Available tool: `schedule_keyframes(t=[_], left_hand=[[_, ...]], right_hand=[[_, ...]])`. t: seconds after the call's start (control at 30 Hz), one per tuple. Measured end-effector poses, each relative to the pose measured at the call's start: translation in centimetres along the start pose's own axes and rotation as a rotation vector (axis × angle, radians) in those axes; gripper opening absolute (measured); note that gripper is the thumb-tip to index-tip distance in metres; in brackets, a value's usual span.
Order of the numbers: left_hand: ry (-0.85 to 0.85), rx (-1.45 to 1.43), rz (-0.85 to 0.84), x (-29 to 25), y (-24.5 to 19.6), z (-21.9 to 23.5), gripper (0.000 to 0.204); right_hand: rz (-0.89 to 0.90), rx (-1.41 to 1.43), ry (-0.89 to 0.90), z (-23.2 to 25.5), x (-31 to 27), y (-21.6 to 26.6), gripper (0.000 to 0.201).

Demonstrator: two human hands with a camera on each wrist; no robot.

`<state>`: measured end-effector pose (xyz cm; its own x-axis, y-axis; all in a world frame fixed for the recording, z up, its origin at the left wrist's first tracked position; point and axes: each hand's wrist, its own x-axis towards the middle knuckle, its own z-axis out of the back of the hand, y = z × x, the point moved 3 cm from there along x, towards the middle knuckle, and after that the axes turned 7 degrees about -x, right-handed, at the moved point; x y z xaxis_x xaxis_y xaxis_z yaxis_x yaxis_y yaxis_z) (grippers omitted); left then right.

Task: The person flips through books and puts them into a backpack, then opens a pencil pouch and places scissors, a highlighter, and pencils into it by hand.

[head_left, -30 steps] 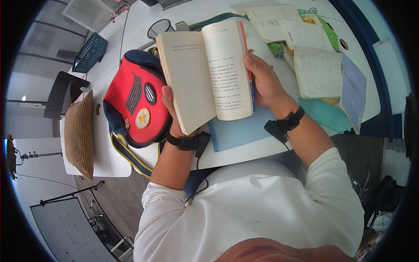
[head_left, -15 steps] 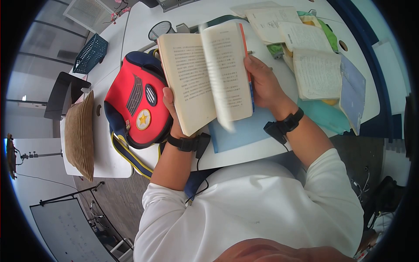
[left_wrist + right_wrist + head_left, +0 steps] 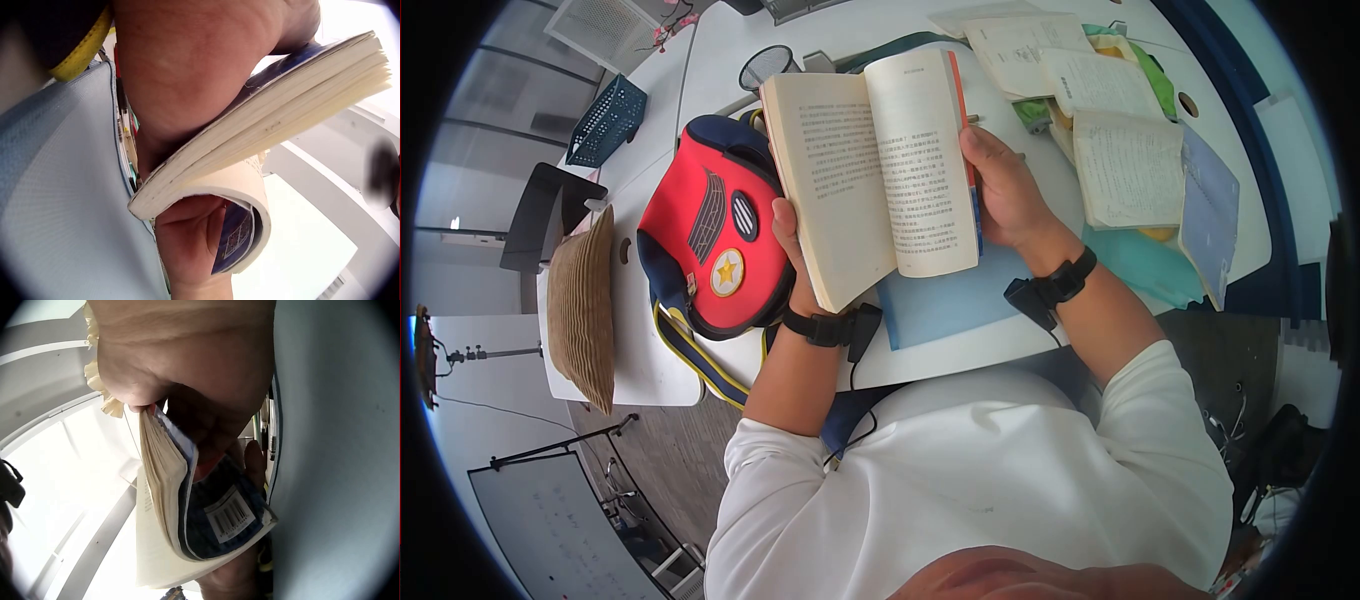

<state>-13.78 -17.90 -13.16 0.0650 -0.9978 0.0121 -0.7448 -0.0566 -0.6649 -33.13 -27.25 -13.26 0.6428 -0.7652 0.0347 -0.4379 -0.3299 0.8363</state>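
An open paperback book [image 3: 830, 190] with printed text on both pages is held over the front of the table. My left hand [image 3: 792, 245] grips its left half, thumb along the outer page edge. On the right side my right hand [image 3: 1010, 190] holds the other half, thumb at the page edge and fingers behind the cover. That half curls backward in the left wrist view. A dark blue back cover [image 3: 203, 534] with a barcode label [image 3: 230, 514] shows in the right wrist view. A light blue folder [image 3: 945, 305] lies under the book.
To the left sits a red and navy bag [image 3: 725, 235] with a star patch, beside a brown corduroy cushion [image 3: 582, 310]. Open notebooks [image 3: 1130, 165] spread out at the right. A mesh pen cup [image 3: 768, 66] and a dark blue basket [image 3: 607, 122] stand farther back.
A leaf blurred in mid-flip over the right half half a second ago has settled. Both pages now show different text from a second ago, while both hands keep their places.
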Motion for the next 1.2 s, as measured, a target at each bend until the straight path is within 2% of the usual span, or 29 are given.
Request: schedule_keyframes(t=[0.27,0.37,0.43,0.67,0.77,0.87,0.97,1.03,1.07,1.13,1.17,1.2], left_hand=[[-0.007,0.033,0.006,0.0,0.0,0.0,0.119],[-0.070,-0.030,-0.023,-0.1,0.1,-0.4,0.118],[-0.013,0.018,-0.014,0.0,-0.1,-0.6,0.118],[0.009,-0.026,0.018,-0.1,0.1,-0.2,0.119],[0.012,-0.076,0.003,-0.1,-0.1,-0.1,0.113],[0.004,-0.053,-0.036,0.3,0.1,1.0,0.106],[-0.009,-0.107,-0.033,0.4,0.3,2.0,0.103],[0.238,-0.569,0.011,0.6,0.4,2.0,0.109],[0.239,-0.569,0.010,0.5,0.4,1.7,0.109],[0.035,-0.254,-0.127,0.3,0.1,1.3,0.113],[0.039,-0.258,-0.128,0.4,0.1,1.3,0.113],[0.133,-0.403,-0.093,0.5,0.1,1.1,0.114]], right_hand=[[-0.005,-0.011,-0.018,0.1,0.1,0.1,0.048],[0.002,0.005,0.004,-0.1,0.0,0.0,0.048],[0.003,0.003,-0.016,0.0,0.0,-0.1,0.047],[0.003,0.009,0.014,0.3,0.2,-0.2,0.048],[-0.011,0.061,-0.037,-0.7,-0.2,0.4,0.049],[0.016,0.060,0.044,-0.1,0.1,-0.3,0.048],[0.006,0.049,-0.010,-0.1,0.1,-0.2,0.048],[0.018,0.090,-0.036,0.1,0.2,0.0,0.047],[0.034,0.129,-0.060,0.3,0.3,0.2,0.046],[0.036,0.149,-0.083,0.5,0.4,0.8,0.045],[0.035,0.170,-0.110,0.7,0.4,1.0,0.045],[0.036,0.164,-0.112,0.9,0.5,1.1,0.045]])
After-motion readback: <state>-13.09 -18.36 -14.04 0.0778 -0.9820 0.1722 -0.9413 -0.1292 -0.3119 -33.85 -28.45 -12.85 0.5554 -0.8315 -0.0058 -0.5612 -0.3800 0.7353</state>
